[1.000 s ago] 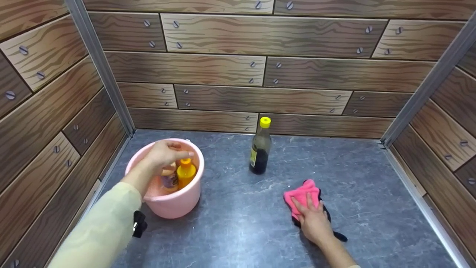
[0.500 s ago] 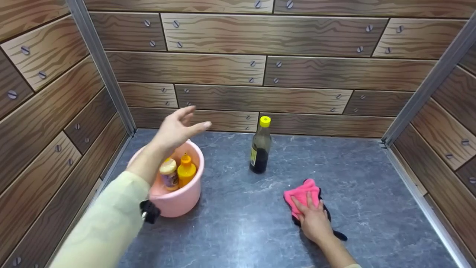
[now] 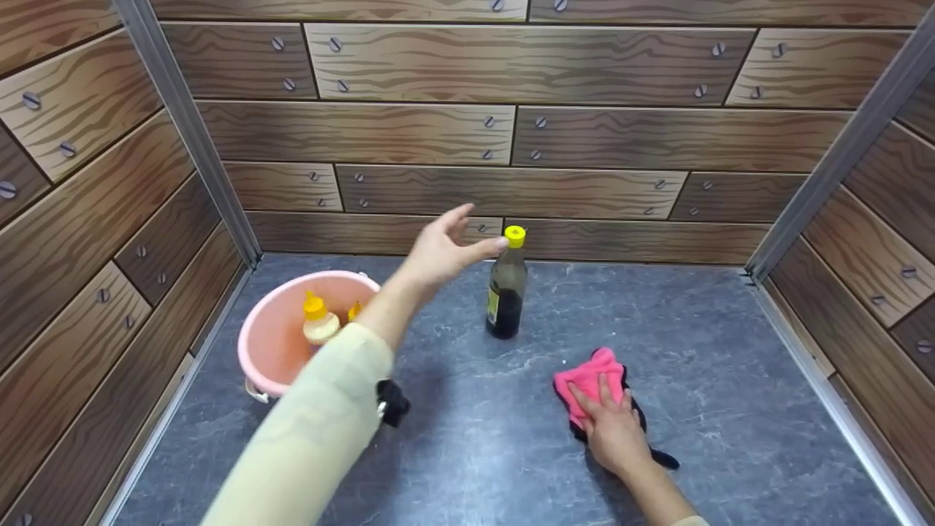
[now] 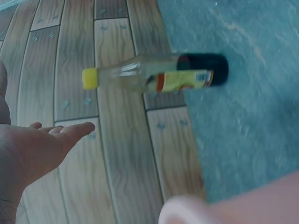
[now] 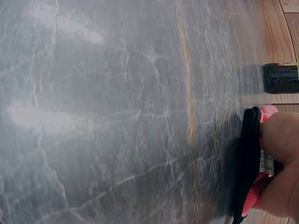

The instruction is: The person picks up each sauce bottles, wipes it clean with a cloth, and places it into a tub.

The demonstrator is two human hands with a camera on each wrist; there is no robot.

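A glass bottle (image 3: pixel 508 285) of dark liquid with a yellow cap stands upright towards the back of the floor. My left hand (image 3: pixel 442 252) is in the air just left of the cap, thumb and fingers spread, holding nothing. In the left wrist view a gap shows between the hand (image 4: pixel 39 149) and the bottle (image 4: pixel 166 77). My right hand (image 3: pixel 617 435) rests with spread fingers on a pink cloth (image 3: pixel 584 380) with black edging. A white tag on the cloth (image 5: pixel 252 154) shows in the right wrist view.
At the left stands a pink bucket (image 3: pixel 252 351) holding a bottle with an orange cap (image 3: pixel 315 310) and a second orange tip (image 3: pixel 354 311); my left sleeve (image 3: pixel 314 416) partly covers them. Wood-patterned walls (image 3: pixel 424 131) enclose the grey marbled surface (image 3: pixel 475 438) on three sides.
My left hand has risen out of the pink bucket, leaving the bottles in it, and moved right to beside the yellow-capped bottle. The right hand has stayed on the cloth.
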